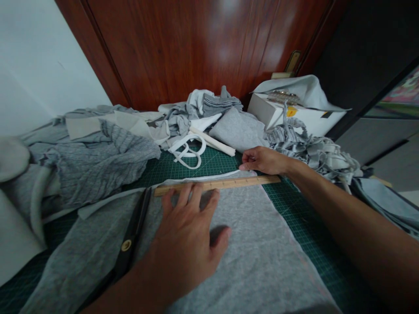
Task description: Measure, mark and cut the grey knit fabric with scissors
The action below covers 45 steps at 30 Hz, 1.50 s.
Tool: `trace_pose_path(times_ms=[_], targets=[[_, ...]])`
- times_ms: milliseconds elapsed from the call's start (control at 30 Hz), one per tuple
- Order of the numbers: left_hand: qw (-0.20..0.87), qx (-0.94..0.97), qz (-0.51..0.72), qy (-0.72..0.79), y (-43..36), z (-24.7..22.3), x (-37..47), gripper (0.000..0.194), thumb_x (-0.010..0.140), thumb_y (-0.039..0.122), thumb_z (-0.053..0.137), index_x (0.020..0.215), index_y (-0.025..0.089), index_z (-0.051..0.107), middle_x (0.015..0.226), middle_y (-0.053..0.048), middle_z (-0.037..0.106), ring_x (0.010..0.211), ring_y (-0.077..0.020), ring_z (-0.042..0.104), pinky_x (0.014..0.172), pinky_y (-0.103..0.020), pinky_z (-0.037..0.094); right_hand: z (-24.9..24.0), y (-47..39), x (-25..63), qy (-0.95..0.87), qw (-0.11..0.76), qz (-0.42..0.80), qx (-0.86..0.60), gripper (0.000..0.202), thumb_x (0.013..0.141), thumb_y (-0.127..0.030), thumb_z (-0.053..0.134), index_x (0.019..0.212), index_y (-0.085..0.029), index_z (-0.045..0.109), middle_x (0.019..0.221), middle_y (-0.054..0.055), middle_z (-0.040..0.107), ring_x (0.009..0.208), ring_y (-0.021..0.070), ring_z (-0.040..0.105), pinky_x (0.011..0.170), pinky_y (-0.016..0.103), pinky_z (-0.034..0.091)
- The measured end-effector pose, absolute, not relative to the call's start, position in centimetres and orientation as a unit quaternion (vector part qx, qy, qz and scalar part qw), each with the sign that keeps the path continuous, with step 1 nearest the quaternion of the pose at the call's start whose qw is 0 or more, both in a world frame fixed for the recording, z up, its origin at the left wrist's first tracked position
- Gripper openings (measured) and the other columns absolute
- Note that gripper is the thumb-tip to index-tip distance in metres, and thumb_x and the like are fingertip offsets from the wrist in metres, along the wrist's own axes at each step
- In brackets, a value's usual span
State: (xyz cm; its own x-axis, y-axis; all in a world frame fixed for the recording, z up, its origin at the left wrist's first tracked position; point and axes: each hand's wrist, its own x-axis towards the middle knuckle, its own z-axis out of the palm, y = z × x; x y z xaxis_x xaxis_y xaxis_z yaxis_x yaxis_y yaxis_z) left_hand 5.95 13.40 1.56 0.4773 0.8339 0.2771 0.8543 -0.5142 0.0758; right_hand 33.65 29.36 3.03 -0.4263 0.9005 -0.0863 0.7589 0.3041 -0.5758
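A large piece of grey fabric (262, 244) lies spread out, with faint reddish lines along its right side. Across its far end rests a wooden ruler (229, 183). My left hand (191, 235) is open over the fabric, its spread fingertips pressing on the ruler's left half. At the fabric's far right corner, just beyond the ruler, my right hand (258, 160) is closed, thumb and finger pinching the edge. Black-handled scissors (127, 244) lie on the fabric left of my left hand, partly hidden by that forearm.
Under the fabric is a green cutting mat (157, 171). Heaped grey cloth (111, 152), white strips (193, 152) and scraps (310, 150) crowd the left, back and right. A white box (304, 115) stands before the wooden door (196, 43).
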Motion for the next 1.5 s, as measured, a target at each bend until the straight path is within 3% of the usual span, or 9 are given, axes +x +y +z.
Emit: trace_pose_path(times_ms=[467, 767, 1500], targets=[[0.025, -0.86, -0.141, -0.49, 13.22, 1.18, 6.04, 0.06, 0.097, 0.049, 0.052, 0.148, 0.018, 0.058, 0.152, -0.019, 0.053, 0.145, -0.042, 0.041, 0.119, -0.072, 0.027, 3.13, 29.34, 33.56, -0.801, 0.119, 0.27, -0.522, 0.046, 0.08, -0.066, 0.073, 0.08, -0.02, 0.065, 0.065, 0.0, 0.061, 0.061, 0.017, 0.052, 0.059, 0.031, 0.036], [0.028, -0.858, -0.148, -0.49, 13.3, 1.17, 6.1, 0.063, 0.096, 0.048, 0.053, 0.148, 0.012, 0.055, 0.151, -0.02, 0.055, 0.144, -0.0415, 0.042, 0.12, -0.071, 0.027, 2.97, 29.39, 33.75, -0.798, 0.128, 0.288, -0.515, 0.035, 0.083, -0.054, 0.074, 0.08, -0.02, 0.064, 0.064, -0.001, 0.061, 0.06, 0.0159, 0.051, 0.058, 0.03, 0.036], [0.055, -0.855, -0.144, -0.495, 13.29, 1.19, 6.04, 0.064, 0.095, 0.051, 0.052, 0.144, 0.011, 0.06, 0.148, -0.023, 0.054, 0.142, -0.0432, 0.044, 0.118, -0.068, 0.034, 3.26, 29.06, 33.49, -0.795, 0.134, 0.285, -0.519, 0.046, 0.079, -0.063, 0.074, 0.079, -0.019, 0.064, 0.063, -0.002, 0.058, 0.06, 0.0149, 0.049, 0.056, 0.028, 0.035]])
